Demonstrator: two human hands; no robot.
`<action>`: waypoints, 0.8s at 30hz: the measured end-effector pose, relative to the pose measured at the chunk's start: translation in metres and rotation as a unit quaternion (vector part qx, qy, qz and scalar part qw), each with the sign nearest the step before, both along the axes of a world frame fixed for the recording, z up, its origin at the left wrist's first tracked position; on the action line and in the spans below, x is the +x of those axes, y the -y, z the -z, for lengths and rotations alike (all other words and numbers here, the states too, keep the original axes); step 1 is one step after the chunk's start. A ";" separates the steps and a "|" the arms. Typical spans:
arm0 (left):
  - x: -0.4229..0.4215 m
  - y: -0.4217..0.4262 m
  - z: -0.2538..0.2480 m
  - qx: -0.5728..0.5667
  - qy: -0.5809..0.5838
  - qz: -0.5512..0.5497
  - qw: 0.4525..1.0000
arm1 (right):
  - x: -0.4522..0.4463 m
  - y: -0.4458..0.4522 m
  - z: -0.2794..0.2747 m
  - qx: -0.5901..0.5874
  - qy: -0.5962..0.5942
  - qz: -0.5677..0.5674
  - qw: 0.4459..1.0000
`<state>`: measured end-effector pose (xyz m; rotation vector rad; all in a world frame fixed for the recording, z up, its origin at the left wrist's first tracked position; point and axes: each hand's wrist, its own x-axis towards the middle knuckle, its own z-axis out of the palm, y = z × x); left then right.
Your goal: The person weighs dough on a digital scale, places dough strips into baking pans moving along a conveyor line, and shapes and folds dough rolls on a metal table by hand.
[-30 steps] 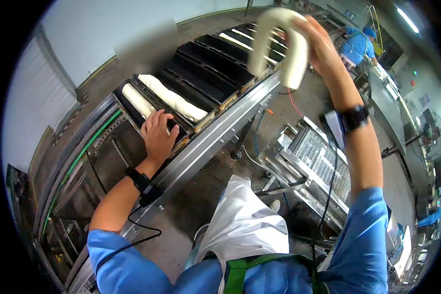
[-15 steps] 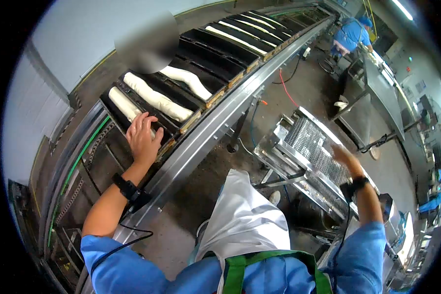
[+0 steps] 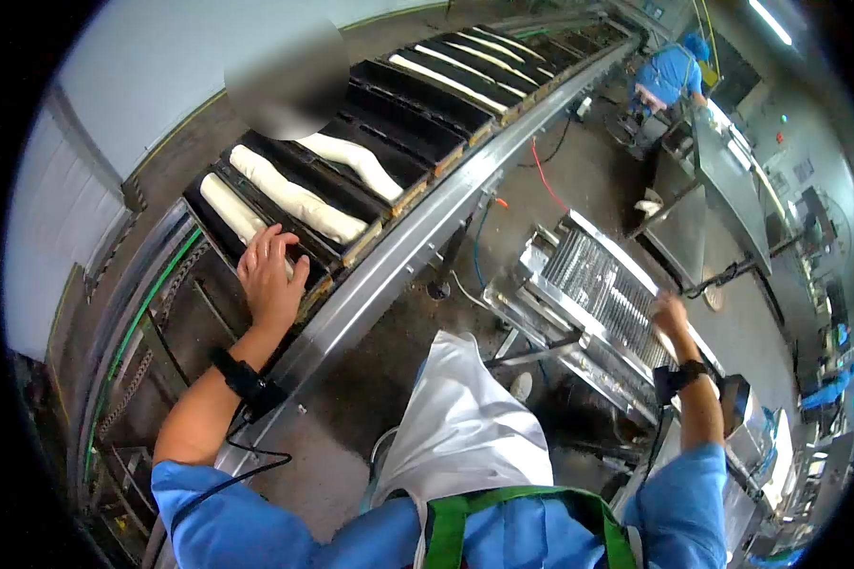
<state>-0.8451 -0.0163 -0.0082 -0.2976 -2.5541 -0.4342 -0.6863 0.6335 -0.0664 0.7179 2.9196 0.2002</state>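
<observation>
My left hand (image 3: 273, 280) lies with spread fingers on the near end of a long pale dough roll (image 3: 226, 205), in the closest black baking pan (image 3: 315, 270). The hand covers part of that end. Beside it, a second, lumpier dough roll (image 3: 294, 196) lies in its own pan, and a curved third roll (image 3: 359, 163) rests one further along. On the other side, my right hand (image 3: 672, 317) is above or beside the edge of a metal mesh conveyor (image 3: 598, 284). Its fingers are small and blurred, so their pose is unclear.
A steel rail (image 3: 389, 270) runs along the pan line. Farther pans hold thinner dough strips (image 3: 446, 81). A blurred grey patch (image 3: 287, 81) hides part of the far side. A co-worker in blue (image 3: 669, 74) stands at a steel table (image 3: 731, 194). A red hose (image 3: 547, 175) hangs near the conveyor.
The right hand has shifted slightly down and right, near the mesh conveyor. My left hand stays on the dough roll. The whole view has shifted a little.
</observation>
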 end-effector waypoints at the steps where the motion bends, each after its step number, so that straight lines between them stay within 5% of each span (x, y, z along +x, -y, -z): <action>1: -0.001 0.001 0.000 0.004 -0.003 -0.006 1.000 | -0.006 0.002 -0.031 -0.070 -0.138 -0.023 0.988; 2: 0.000 0.002 0.001 0.008 0.000 0.000 1.000 | -0.012 0.008 -0.065 -0.138 -0.263 -0.067 0.952; 3: 0.000 0.002 0.001 0.010 0.001 0.009 1.000 | -0.021 0.040 -0.124 -0.090 -0.229 0.021 0.969; 5: 0.001 0.002 0.001 0.008 -0.001 0.011 1.000 | -0.033 0.015 -0.190 -0.050 -0.357 -0.095 0.928; 6: 0.001 0.002 0.002 0.006 -0.004 0.011 1.000 | -0.039 0.031 -0.232 -0.219 -0.428 -0.058 0.875; 7: 0.001 0.003 0.001 0.006 -0.005 0.012 1.000 | -0.043 0.083 -0.275 -0.213 -0.466 -0.043 0.858; 12: 0.002 0.001 -0.004 0.002 0.024 0.006 1.000 | -0.102 0.133 -0.357 -0.386 -0.492 -0.190 0.757; 16: 0.003 -0.001 -0.006 0.000 0.019 0.006 1.000 | -0.191 0.218 -0.302 -0.514 -0.470 -0.249 0.672; 19: 0.003 0.000 -0.008 -0.006 0.020 0.006 1.000 | -0.234 0.266 -0.238 -0.627 -0.250 -0.251 0.694; 20: 0.003 0.001 -0.008 -0.012 0.024 0.001 1.000 | -0.240 0.266 -0.218 -0.606 -0.222 -0.235 0.726; 21: 0.002 0.001 -0.007 -0.017 0.030 -0.003 0.999 | -0.252 0.251 -0.192 -0.452 -0.247 -0.261 0.816; 24: -0.001 0.007 -0.002 -0.029 0.024 -0.006 0.999 | -0.227 0.182 -0.125 -0.340 -0.203 -0.327 0.858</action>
